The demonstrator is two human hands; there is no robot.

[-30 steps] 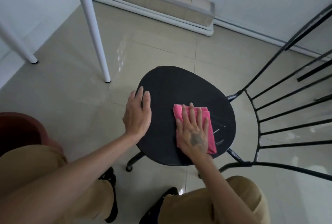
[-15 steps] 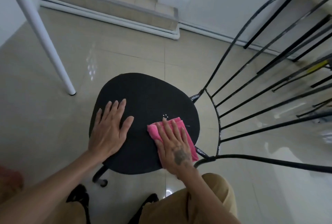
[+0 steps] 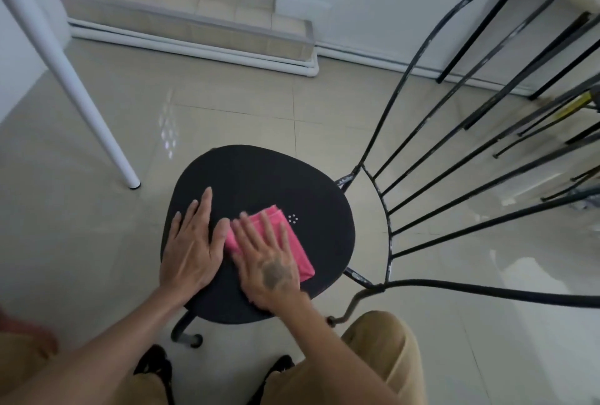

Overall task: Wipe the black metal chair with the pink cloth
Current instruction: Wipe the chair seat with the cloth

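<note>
So that the cloth (image 3: pixel 293 242) rubs the chair (image 3: pixel 259 184) seat, the right hand (image 3: pixel 271 262) presses it flat, fingers spread, not clamped; the left hand (image 3: pixel 193 245), open-palmed just beside, likely steadies the seat.

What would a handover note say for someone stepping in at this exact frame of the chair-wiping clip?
Left hand: flat and open on the left part of the seat, steadying the chair; it holds nothing.
Right hand: flat, fingers spread, pressing the folded cloth onto the middle of the seat; its blur suggests a stroke underway.
Done: cannot tell how much of the seat is wiped.
Left: probably the rest of the seat, the backrest bars to the right and the legs; the cloth is not on them now.
</note>
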